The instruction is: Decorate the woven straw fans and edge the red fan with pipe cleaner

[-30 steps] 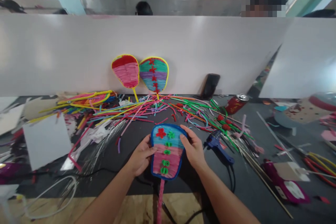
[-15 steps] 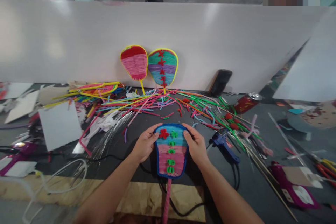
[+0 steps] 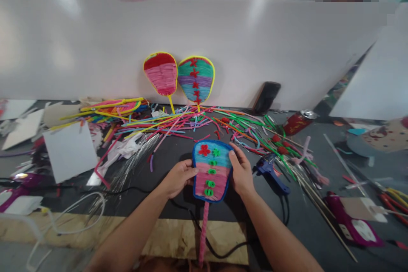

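Between my hands is a hand fan (image 3: 219, 178) made of pipe cleaners, blue above and pink below, with a dark blue rim and a twisted pink handle. A red flower and several green shapes sit on its face. My left hand (image 3: 179, 177) pinches its left edge, thumb on the front. My right hand (image 3: 241, 168) grips the upper right edge, with the thumb in front and fingers behind. Two finished-looking fans lean on the white panel: a red and pink fan (image 3: 161, 74) and a green, purple and blue fan (image 3: 196, 78).
Loose pipe cleaners (image 3: 165, 124) spread along the panel's foot. To the right lie a blue glue gun (image 3: 272, 175), a red can (image 3: 298, 122) and a phone (image 3: 267, 97) leaning on the panel. At left are white card (image 3: 70, 151) and a white cable (image 3: 103, 210); a black cable crosses below the fan.
The fan has risen slightly and turned a little. My left hand has slid from its upper left corner down to the middle of the left edge.
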A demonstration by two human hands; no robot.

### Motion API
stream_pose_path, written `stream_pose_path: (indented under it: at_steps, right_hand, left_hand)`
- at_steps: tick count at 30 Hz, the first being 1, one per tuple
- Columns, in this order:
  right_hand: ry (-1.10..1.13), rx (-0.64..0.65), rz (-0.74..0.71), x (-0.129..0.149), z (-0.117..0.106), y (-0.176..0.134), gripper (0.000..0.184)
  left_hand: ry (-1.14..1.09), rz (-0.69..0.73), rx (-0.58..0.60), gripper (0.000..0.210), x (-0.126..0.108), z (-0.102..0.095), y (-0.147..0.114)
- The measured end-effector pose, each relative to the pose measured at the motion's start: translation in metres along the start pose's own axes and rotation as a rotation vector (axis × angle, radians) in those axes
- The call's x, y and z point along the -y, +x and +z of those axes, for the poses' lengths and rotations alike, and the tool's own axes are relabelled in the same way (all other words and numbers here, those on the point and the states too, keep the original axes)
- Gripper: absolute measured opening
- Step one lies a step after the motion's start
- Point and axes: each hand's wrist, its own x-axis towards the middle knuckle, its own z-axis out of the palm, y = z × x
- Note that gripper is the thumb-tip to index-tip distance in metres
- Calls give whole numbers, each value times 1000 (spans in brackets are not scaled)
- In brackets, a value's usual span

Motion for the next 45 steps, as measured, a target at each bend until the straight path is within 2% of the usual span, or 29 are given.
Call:
stream_pose_path:
  at_steps: [3,6,8,11,24,32,45]
  right_hand:
    - [70,113,117,0,3,-3,41]
    - [0,287,213,-3,3,-8,34]
    - [-33,367,212,-6,3,-11,31]
    - [-50,415,176,-7,4,-14,28]
    - [-66,449,138,-11,4,-15,31]
    - [117,283,198,-5,8,-12,29]
    - [99,340,217,-12,7,-13,27]
  left_hand:
    - [-54,65,-57,31,-4,-1,1]
    - [-107,127,-101,27,-6,-3,2]
    - [-131,141,-107,29,-5,-3,2]
    - [-147,144,-86,35,-2,0,2]
    - [-156,203,-108,43,3,6,3]
    - [-152,118,-55,28,-7,-5,0]
    - [-150,113,-80,25,-1,-9,1]
